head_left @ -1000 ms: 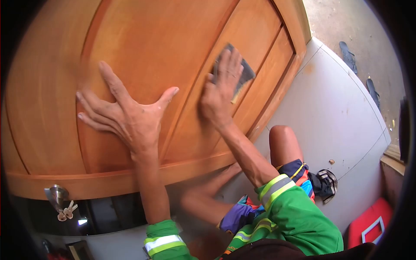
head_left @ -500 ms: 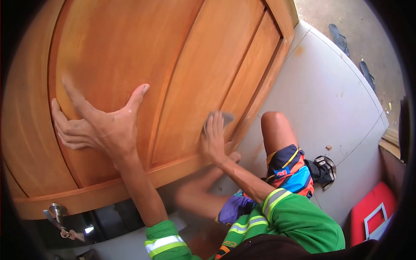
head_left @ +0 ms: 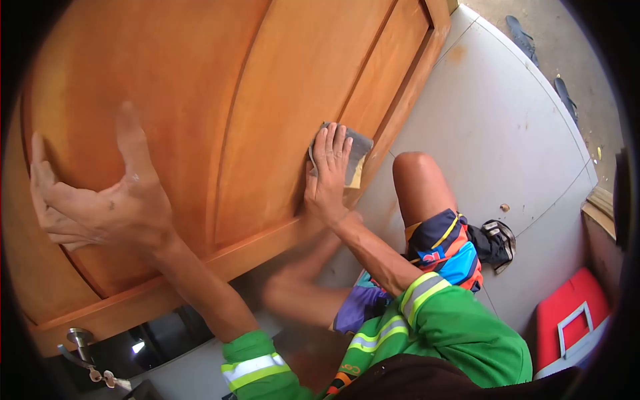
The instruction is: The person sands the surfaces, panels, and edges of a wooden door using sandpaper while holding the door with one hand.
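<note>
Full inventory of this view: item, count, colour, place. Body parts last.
wooden door: 1, orange-brown, left and centre
grey sheet: 1, grey with yellowish patch, against door
door handle: 1, metallic, lower left
keys: at least 2, metallic, by handle
glossy panel: 1, black, below door
floor: 1, light grey, right
flip-flops: 2, dark, upper right
bundled item: 1, black and pale, beside shorts
boxy item: 1, red, pale rectangular outline, lower right
shorts: 1, multicoloured, worn
sleeves: 2, green, reflective bands, bottom
legs: 2, bare, bent, below door
left grip: 1, bare, spread over door, contact unclear
right grip: 1, bare, flat on sheet
</note>
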`<action>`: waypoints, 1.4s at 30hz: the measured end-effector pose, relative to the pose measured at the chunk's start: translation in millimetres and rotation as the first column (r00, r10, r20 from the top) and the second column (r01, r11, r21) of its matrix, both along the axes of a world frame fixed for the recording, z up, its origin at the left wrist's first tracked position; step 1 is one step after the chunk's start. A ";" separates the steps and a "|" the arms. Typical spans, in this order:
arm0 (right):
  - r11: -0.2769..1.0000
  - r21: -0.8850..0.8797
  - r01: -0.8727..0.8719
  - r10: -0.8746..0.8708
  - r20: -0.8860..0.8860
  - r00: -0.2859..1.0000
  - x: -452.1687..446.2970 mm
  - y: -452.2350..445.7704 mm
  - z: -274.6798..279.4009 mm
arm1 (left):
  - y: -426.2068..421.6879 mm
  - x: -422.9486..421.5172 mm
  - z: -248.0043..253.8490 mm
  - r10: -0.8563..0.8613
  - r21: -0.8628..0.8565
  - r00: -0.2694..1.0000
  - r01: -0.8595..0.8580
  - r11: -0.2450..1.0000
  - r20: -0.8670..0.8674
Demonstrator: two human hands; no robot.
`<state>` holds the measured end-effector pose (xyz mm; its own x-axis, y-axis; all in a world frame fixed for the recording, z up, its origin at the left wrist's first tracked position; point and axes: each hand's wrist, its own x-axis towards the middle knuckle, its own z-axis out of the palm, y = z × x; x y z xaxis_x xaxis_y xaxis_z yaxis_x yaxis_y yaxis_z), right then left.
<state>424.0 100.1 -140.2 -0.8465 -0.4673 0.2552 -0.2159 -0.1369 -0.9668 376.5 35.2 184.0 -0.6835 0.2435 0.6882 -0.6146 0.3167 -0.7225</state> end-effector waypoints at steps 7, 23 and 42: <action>1.000 0.001 -0.031 0.031 -0.013 0.999 35.6 2.9 -9.0 | -10.6 3.9 4.8 -0.060 -0.023 0.998 0.060 0.998 0.011; 0.949 -0.293 0.116 -0.159 -0.129 0.979 -47.3 -35.5 62.8 | 12.9 -18.4 6.2 -0.039 0.034 0.996 0.042 0.999 -0.085; 0.915 -0.221 0.337 -0.373 -0.145 0.917 -149.8 -65.9 29.4 | 27.8 -12.6 5.3 0.004 0.156 0.997 0.008 0.988 -0.075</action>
